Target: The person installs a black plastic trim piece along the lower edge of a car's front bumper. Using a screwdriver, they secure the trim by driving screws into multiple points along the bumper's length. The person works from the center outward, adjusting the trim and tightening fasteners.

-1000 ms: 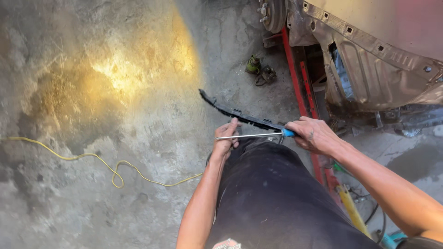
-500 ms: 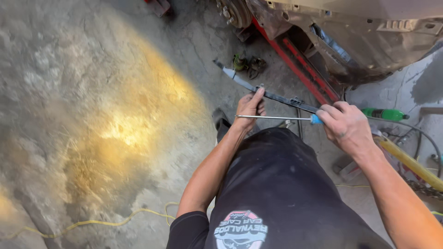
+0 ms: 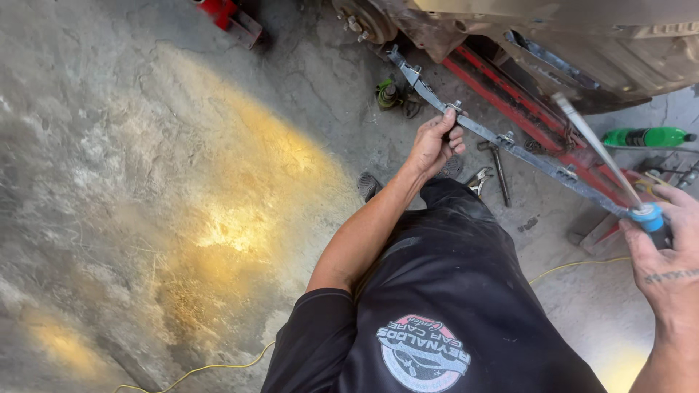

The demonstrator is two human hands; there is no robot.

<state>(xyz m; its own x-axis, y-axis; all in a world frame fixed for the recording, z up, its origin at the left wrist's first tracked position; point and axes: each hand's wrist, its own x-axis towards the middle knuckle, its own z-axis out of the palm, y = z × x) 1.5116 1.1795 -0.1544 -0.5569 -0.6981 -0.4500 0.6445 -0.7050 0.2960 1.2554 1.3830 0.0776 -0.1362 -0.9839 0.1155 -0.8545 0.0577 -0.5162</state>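
Rough grey concrete floor (image 3: 145, 182), lit in warm yellow patches, fills our view as we look down past a black shirt. Nearest us, at the lower right edge, our right hand (image 3: 673, 255) is closed around the blue handle of a screwdriver (image 3: 608, 171), its shaft angled up and away, close over the metal bar (image 3: 510, 145). That long grey bar, studded with bolts, is our landmark; it runs diagonally and is held up off the floor. Our left hand (image 3: 437, 142) wraps its fingers around the bar's middle, seemingly to steady it. Below the bar lie pliers (image 3: 478, 180) and a wrench (image 3: 497, 167). Beyond its right end rests a green bottle (image 3: 644, 137). Past the bar stand red lift beams (image 3: 524, 102) and a raised car underbody (image 3: 568, 44).
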